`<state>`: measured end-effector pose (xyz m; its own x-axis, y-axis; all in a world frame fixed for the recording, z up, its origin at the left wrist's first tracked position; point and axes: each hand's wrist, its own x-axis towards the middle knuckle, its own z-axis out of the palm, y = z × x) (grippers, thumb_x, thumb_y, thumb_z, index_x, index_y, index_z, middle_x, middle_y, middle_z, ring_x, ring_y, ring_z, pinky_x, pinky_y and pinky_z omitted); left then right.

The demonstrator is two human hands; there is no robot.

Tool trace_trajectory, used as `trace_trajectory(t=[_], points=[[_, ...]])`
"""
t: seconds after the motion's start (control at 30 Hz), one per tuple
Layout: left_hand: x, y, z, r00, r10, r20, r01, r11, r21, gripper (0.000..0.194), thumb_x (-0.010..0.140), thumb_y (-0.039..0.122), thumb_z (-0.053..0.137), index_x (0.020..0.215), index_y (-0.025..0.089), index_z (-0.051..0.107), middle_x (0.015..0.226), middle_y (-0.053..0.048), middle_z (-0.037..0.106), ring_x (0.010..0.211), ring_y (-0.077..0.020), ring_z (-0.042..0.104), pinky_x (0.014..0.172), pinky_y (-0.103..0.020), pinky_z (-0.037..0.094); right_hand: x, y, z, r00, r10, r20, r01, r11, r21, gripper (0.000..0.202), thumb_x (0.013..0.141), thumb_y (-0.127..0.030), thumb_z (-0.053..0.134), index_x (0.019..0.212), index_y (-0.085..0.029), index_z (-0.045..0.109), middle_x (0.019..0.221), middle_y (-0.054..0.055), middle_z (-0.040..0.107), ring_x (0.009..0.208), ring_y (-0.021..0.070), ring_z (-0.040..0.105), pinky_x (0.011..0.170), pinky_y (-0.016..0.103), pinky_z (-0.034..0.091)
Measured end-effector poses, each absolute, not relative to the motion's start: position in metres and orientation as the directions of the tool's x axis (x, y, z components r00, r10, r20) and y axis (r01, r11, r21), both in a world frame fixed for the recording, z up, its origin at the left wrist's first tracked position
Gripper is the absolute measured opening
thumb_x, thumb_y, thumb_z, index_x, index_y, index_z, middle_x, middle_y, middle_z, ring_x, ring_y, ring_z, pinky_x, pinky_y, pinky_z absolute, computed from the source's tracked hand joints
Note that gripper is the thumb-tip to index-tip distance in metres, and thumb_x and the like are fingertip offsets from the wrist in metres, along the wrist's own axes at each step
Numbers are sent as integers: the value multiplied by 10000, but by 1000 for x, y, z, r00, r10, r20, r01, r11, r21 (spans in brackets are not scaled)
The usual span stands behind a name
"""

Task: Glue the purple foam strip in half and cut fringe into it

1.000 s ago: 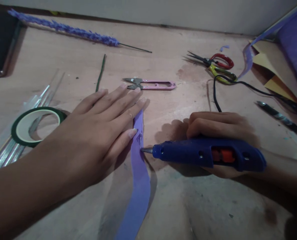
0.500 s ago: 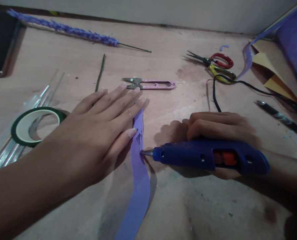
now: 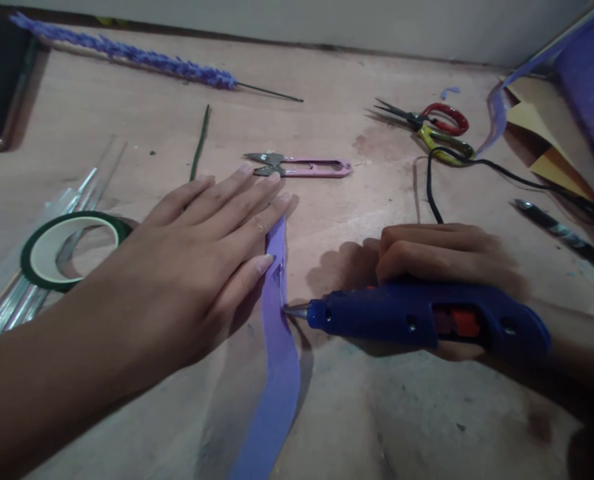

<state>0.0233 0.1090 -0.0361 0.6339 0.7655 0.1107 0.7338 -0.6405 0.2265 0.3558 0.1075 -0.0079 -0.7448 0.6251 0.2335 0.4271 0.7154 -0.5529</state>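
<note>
Hiding part of the purple strip (image 3: 282,363), the flat left hand (image 3: 209,243)

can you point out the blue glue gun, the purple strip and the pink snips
Blue glue gun (image 3: 377,315): head view, on the side of its body
Purple strip (image 3: 283,360): head view, on its flat face
Pink snips (image 3: 309,175): head view, on the lower handle arm

relative to the earlier views, the right hand (image 3: 441,257) and its glue gun (image 3: 377,317) have shifted slightly toward the table's (image 3: 337,220) near edge; the nozzle (image 3: 297,311) has travelled down the purple strip's (image 3: 281,360) right margin, and a red sliver (image 3: 371,288) now shows above the gun's body.
</note>
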Motion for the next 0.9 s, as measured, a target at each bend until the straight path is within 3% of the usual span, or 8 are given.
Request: trace_trajectory(t=[0.17, 0.3, 0.47, 0.6, 0.77, 0.9], points=[[24, 109, -35, 614, 785, 84, 749, -613, 250, 665, 1239, 502, 302, 1883, 354, 375, 1982, 81, 338, 1834, -365, 345, 1535, -567, 231, 359, 107, -5, -763, 617, 190, 430, 705, -564, 495, 1229, -680, 524, 1017, -248, 639, 813, 15, 624, 650, 172, 555, 610, 349, 436], [24, 108, -32, 623, 778, 80, 747, -622, 234, 675, 1242, 483, 297, 1887, 299, 381, 1985, 45, 340, 1836, -373, 335, 1532, -557, 223, 358, 109, -5, -787, 574, 225, 373, 734, -567, 486, 1246, -654, 504, 1015, -241, 614, 814, 3, 610, 645, 161, 546, 617, 337, 434], [23, 108, -35, 612, 786, 84, 751, -611, 251, 660, 1243, 473, 314, 1893, 362, 338, 1993, 77, 317, 1839, -386, 322, 1532, -577, 212, 358, 107, -3, -780, 593, 200, 400, 718, -569, 399, 1247, -560, 571, 1002, -249, 618, 837, 12, 639, 662, 165, 592, 624, 333, 440], [24, 109, -35, 617, 783, 75, 753, -615, 234, 676, 1244, 505, 270, 1891, 327, 345, 1996, 65, 305, 1845, -374, 309, 1537, -556, 205, 361, 104, 0, -777, 608, 163, 434, 705, -561, 375, 1253, -514, 568, 998, -247, 633, 844, 19, 650, 680, 171, 599, 639, 338, 457], [25, 109, -33, 600, 800, 14, 778, -587, 225, 700, 1226, 554, 203, 1898, 390, 309, 2001, 139, 246, 1858, -353, 278, 1542, -576, 191, 362, 103, 0, -782, 599, 170, 444, 728, -522, 363, 1269, -463, 539, 997, -247, 644, 819, 11, 626, 670, 170, 575, 638, 347, 450], [23, 109, -34, 612, 790, 38, 768, -605, 209, 696, 1232, 541, 204, 1895, 358, 312, 2003, 110, 262, 1856, -343, 284, 1539, -553, 202, 360, 102, -2, -784, 591, 190, 429, 737, -522, 329, 1265, -407, 546, 989, -255, 639, 819, 9, 626, 685, 175, 595, 646, 352, 464]])
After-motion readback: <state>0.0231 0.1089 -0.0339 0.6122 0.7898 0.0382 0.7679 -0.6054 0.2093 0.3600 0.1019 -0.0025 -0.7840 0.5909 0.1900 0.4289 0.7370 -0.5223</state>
